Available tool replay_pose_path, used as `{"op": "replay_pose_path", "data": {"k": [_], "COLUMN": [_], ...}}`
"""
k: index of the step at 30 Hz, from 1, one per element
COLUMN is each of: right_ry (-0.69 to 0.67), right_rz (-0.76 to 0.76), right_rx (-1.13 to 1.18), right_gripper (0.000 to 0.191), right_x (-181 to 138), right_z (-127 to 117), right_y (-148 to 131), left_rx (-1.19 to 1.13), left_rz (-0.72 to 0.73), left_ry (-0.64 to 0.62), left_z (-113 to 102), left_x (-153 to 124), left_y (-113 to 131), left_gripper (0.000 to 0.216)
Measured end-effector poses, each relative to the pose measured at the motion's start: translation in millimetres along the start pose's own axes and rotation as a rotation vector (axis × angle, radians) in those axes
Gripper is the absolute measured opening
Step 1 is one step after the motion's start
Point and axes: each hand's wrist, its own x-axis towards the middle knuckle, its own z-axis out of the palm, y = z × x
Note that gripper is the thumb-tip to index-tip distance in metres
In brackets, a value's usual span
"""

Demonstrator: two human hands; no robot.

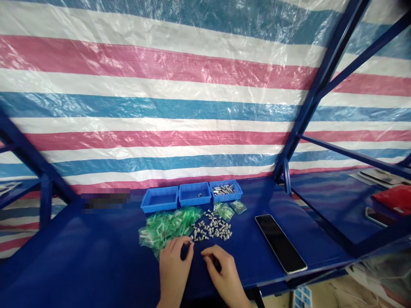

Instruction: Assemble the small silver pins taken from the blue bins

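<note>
My left hand (175, 262) is at the near edge of a heap of green plastic packets (171, 224). Its thumb and forefinger are pinched together beside the loose metal screws (213, 227); whether a screw is between them I cannot make out. To its right, my right hand (224, 266) hovers over or rests on the tabletop just in front of the screws. Its fingers are curled in with the fingertips together, and anything they hold is too small to tell. Two smaller packets (224, 211) lie behind the screws.
Three blue trays line the back: the left one (159, 208) bare, the middle tray (194, 201) with a small piece, the right tray (226, 198) with metal cylinders. A phone (281, 244) lies right on the blue table (105, 256). Blue frame bars (316, 94) and striped sheeting (160, 102) surround it.
</note>
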Motion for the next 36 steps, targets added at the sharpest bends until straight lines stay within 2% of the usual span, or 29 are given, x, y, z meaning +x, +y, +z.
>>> {"op": "replay_pose_path", "data": {"k": [7, 11, 19, 24, 28, 36], "right_ry": [0.143, 0.143, 0.156, 0.138, 0.088, -0.064], "right_rz": [-0.081, -0.169, -0.270, -0.188, -0.023, 0.315], "right_rx": [0.138, 0.144, 0.115, 0.168, 0.387, 1.019], "right_gripper": [0.020, 0.014, 0.010, 0.009, 0.019, 0.037], "right_x": [2, 3, 4, 3, 1, -3], "right_z": [-1, -12, -22, -22, -15, 14], "right_y": [-14, -30, -40, -45, -44, -20], "left_rx": [-0.912, -1.132, -1.068, -1.023, -0.955, -0.825], "left_rz": [-0.437, -0.545, -0.499, -0.451, -0.381, -0.184], "left_ry": [-0.190, -0.273, -0.293, -0.246, -0.222, -0.183], "left_z": [-16, -24, -31, -32, -31, -25], "left_x": [-8, -14, -21, -24, -24, -23], "left_y": [22, 40, 49, 49, 51, 49], "left_gripper": [0.027, 0.033, 0.030, 0.031, 0.029, 0.020]}}
